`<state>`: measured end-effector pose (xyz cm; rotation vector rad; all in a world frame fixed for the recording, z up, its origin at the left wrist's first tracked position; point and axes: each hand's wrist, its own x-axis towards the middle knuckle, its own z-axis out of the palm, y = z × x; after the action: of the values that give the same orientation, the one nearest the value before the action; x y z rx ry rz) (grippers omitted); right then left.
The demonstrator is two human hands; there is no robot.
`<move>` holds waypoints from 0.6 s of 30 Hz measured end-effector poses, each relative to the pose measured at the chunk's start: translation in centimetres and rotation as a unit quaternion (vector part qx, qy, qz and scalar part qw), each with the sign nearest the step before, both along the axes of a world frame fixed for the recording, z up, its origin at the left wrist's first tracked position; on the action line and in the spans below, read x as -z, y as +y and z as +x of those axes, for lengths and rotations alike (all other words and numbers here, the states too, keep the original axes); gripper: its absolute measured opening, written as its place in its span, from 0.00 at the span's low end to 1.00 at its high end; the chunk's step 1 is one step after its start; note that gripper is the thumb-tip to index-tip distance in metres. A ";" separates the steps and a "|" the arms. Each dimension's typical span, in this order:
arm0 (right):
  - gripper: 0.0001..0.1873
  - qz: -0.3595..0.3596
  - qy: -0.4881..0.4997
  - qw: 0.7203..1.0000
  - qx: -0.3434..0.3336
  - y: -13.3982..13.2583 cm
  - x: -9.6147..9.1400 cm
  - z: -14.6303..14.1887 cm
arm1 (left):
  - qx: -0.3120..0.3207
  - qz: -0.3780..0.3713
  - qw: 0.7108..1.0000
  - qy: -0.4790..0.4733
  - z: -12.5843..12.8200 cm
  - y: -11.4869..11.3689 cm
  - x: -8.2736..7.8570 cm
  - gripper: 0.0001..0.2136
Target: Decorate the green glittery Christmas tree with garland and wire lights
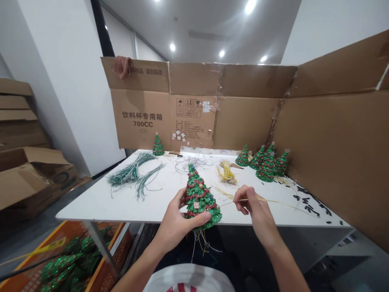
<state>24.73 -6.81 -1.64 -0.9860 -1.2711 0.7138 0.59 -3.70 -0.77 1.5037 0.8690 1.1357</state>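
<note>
"Where's the work?"

"Small Christmas tree (199,198), gripped in curled fingers of left hand (174,227)."

"And the other?"

"Right hand (251,207), thumb and forefinger pinching yellow strand (273,201), just beside the tree."

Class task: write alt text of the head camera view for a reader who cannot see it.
A person's left hand grips a green glittered Christmas tree figure with wires dangling beneath, while the right hand pinches a long yellow wire over a white table.
</note>
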 end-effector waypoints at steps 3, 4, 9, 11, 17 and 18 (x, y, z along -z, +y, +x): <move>0.33 0.021 0.038 0.998 -0.039 -0.2 -0.3 -0.4 | -0.002 0.006 1.000 0.006 0.0 -0.2 0.1 0.36; 0.33 0.030 0.049 0.997 -0.048 -0.3 -0.4 -0.5 | -0.005 0.007 1.000 0.009 0.0 -0.3 0.2 0.36; 0.32 0.070 0.090 0.992 -0.057 -0.5 -0.8 -0.8 | -0.009 0.015 1.000 0.011 0.0 -0.3 0.5 0.38; 0.32 0.080 0.098 0.991 -0.053 -0.5 -0.7 -0.8 | -0.004 0.016 1.000 0.010 0.0 -0.4 0.5 0.39; 0.30 0.077 0.101 0.991 -0.049 -0.6 0.0 -1.1 | 0.014 0.020 1.000 0.018 0.2 -0.7 0.5 0.37; 0.30 0.076 0.100 0.991 -0.048 -0.6 0.1 -1.2 | 0.013 0.020 1.000 0.019 0.2 -0.8 0.5 0.37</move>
<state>23.53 -7.39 -1.78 -0.7144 -1.1836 0.7594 0.84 -4.49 -1.24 1.5709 0.8538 1.1141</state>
